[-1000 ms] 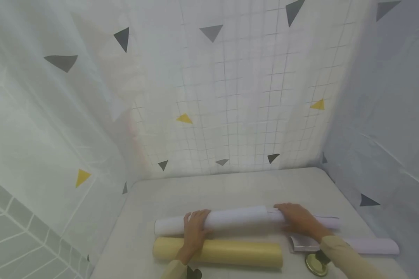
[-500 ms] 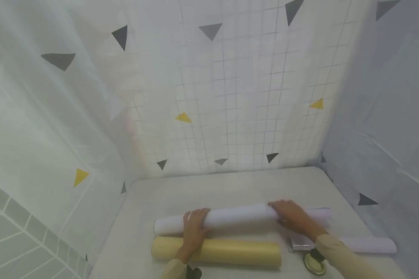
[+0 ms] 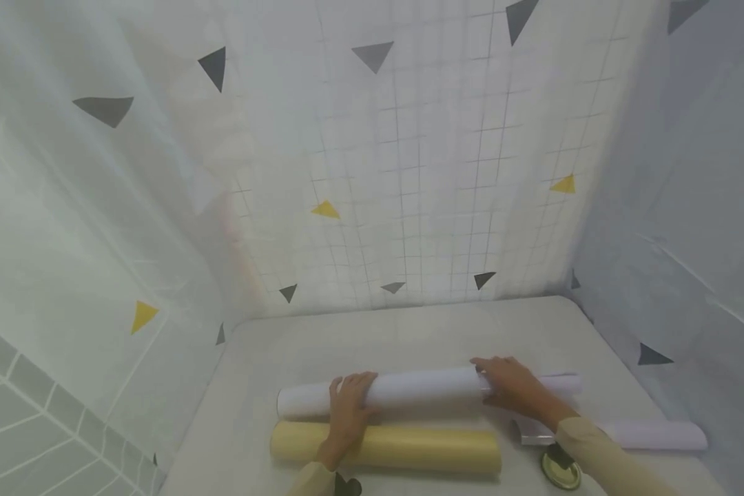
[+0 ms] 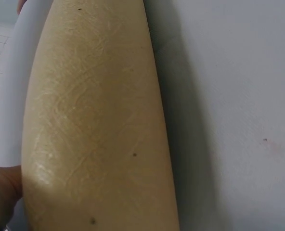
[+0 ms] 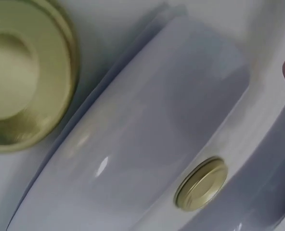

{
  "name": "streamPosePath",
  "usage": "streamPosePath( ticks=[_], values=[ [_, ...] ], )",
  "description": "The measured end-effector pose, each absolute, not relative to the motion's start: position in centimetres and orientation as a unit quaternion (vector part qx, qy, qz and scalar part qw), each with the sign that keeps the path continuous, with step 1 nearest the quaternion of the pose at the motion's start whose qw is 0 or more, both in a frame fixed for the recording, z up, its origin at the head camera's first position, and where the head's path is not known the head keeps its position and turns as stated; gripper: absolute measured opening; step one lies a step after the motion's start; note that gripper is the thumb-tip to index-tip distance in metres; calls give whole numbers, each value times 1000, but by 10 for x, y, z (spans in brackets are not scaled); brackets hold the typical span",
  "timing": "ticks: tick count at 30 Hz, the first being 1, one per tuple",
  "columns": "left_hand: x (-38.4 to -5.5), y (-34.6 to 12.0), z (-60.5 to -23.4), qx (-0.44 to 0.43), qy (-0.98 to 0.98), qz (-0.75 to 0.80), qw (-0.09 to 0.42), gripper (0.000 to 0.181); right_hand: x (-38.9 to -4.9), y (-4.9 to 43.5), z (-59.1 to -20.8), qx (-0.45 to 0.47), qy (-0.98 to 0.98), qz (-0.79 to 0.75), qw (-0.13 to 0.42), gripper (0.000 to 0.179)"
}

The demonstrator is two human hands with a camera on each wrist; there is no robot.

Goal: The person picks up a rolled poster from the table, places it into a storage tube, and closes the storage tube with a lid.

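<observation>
A thick white paper roll point(image 3: 421, 388) lies across the table. My left hand point(image 3: 350, 406) grips it left of its middle, fingers over the top and thumb on the near side. A thinner pale lilac roll point(image 3: 563, 383) runs out of its right end. My right hand point(image 3: 514, 386) holds the rolls where they meet, fingers curled over them. In front of the white roll lies a yellow-brown roll point(image 3: 434, 449), with my left wrist above it. It fills much of the left wrist view, where my left thumb point(image 4: 5, 192) shows at the left edge.
Another pale lilac roll point(image 3: 657, 436) with a shiny left end lies under my right forearm. A gold jar lid point(image 3: 561, 475) lies near it; a second, smaller-looking gold lid point(image 5: 201, 184) shows between the rolls in the right wrist view. Patterned sheeting point(image 3: 446, 172) surrounds the table.
My right hand has moved left along the rolls, and the thinner roll's right end has moved left with it, so less of it sticks out. My left hand has stayed nearly in place.
</observation>
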State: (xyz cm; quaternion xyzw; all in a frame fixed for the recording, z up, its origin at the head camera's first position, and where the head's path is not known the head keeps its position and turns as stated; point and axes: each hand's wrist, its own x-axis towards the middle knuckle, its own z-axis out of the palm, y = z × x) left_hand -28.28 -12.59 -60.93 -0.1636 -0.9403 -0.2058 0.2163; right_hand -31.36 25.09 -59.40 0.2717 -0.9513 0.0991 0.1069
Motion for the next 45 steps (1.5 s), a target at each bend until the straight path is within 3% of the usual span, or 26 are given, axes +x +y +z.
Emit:
streamPosePath(
  ticks=[12, 21, 32, 38, 45],
  values=[
    [-282, -129, -610, -156, -941, -200, 224, 69, -306, 286, -598, 296, -932, 75, 195, 80],
    [-285, -130, -613, -150, -943, -200, 217, 69, -307, 278, -599, 316, -914, 70, 243, 58],
    [-286, -121, -614, -160, -934, -212, 241, 70, -310, 256, -593, 333, -913, 104, 213, 55],
    [-284, -120, -615, -156, -933, -208, 248, 70, -313, 269, -595, 329, -911, 81, 234, 69],
    [-284, -122, -618, -145, -934, -212, 250, 72, -310, 287, -591, 258, -938, 45, 228, 80]
  ],
)
